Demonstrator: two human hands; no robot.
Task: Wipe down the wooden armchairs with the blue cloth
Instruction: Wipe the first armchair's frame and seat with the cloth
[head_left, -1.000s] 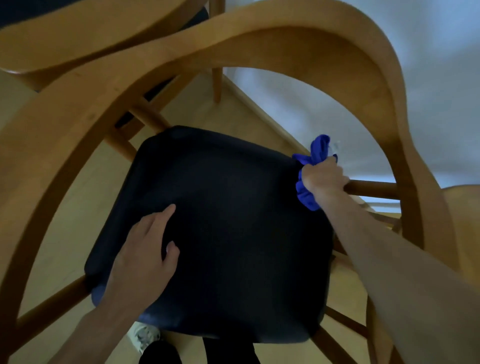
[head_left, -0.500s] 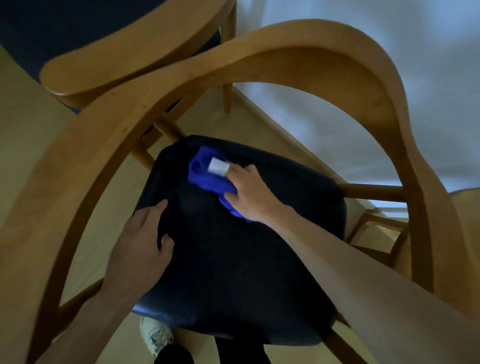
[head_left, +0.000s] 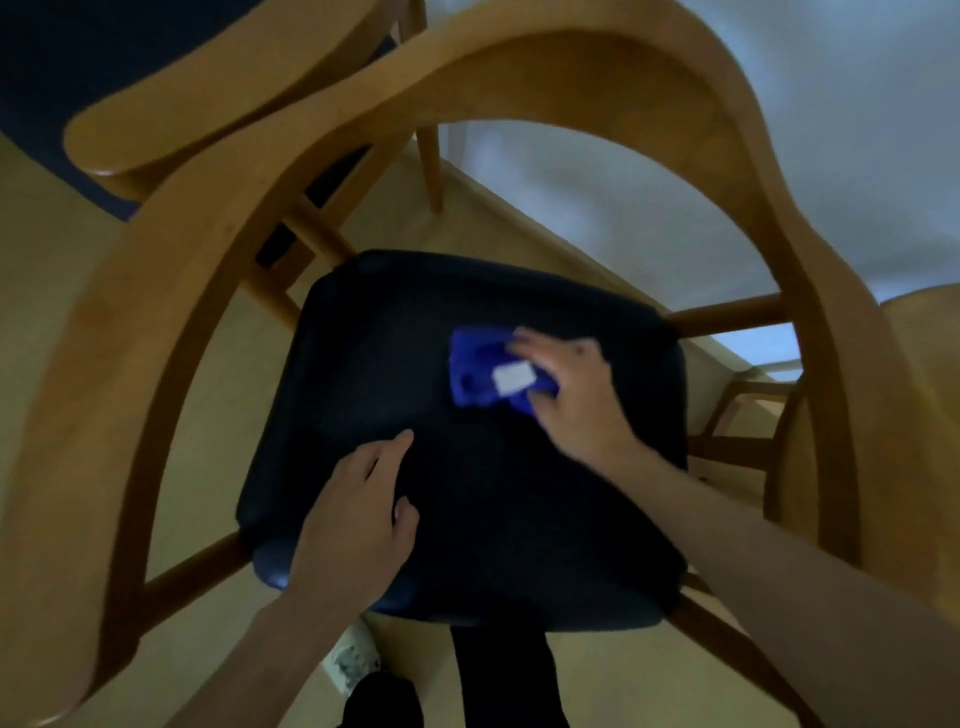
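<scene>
Blue cloth (head_left: 475, 371) bunched on the dark seat pad (head_left: 363, 364) of the nearest wooden armchair (head_left: 519, 67), right of centre, white tag facing up. Right hand (head_left: 569, 392) on top of it, fingers curled over the cloth, holding it against the pad. Left hand (head_left: 358, 514) flat on the pad near the front edge, fingers relaxed, holding nothing. Second armchair (head_left: 208, 98) behind, upper left.

Three wooden armchairs (head_left: 519, 67) perhaps, one blue cloth (head_left: 480, 379), two hands.
</scene>
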